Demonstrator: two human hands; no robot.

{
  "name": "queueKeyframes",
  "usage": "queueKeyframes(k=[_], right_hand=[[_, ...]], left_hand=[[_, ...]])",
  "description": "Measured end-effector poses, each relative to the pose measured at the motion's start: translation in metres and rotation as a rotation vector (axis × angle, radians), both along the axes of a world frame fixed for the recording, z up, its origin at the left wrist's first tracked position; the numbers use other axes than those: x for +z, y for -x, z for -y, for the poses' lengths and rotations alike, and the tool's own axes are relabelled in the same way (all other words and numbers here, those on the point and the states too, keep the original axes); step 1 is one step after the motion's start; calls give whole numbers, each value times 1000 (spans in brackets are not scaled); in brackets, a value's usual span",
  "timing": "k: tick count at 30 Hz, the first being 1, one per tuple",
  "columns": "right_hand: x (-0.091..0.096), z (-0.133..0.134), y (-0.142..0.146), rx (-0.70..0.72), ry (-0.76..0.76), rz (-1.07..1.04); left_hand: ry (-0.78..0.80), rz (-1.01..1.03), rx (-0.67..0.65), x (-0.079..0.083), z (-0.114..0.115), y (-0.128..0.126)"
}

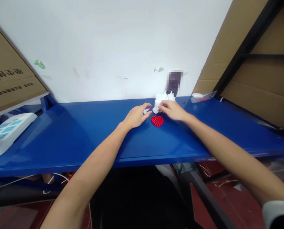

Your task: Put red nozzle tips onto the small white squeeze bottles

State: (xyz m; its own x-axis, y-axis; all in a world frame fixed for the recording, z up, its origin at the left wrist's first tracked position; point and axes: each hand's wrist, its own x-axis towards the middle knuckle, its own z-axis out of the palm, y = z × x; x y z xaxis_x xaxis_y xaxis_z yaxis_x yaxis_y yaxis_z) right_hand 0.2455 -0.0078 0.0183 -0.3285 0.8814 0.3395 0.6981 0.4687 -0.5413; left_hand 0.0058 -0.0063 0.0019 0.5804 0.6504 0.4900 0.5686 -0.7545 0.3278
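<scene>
A small pile of red beads [157,121] lies on the blue table [84,136] between my two hands. My left hand [136,116] rests on the table just left of the beads, fingers curled round a small white piece with a red tip [146,110]. My right hand [172,109] is just right of the beads and pinches a small white plastic piece [156,109]. Directly behind my hands stands a cluster of white plastic pieces [165,96].
A white device with blue panels [6,130] sits at the table's left end. A clear plastic bag [202,96] lies at the back right. Cardboard boxes [8,79] flank both sides, and a black metal frame [246,47] leans at the right. The white wall is close behind.
</scene>
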Motion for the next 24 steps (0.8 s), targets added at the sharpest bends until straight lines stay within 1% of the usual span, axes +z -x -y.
queueKeyframes(k=[8,15,19,24], right_hand=[[-6,-9,-3,-21,20,-28],[-7,-13,-5,-75,-4,26],[-5,-12,-7,-111,-23,51],[2,-5,-8,-140,-21,39]], left_hand=[[0,2,3,-1,0,1],[8,-9,22,-1,0,1],[9,-11,25,-1,-1,0],[4,-7,15,-1,-1,0]])
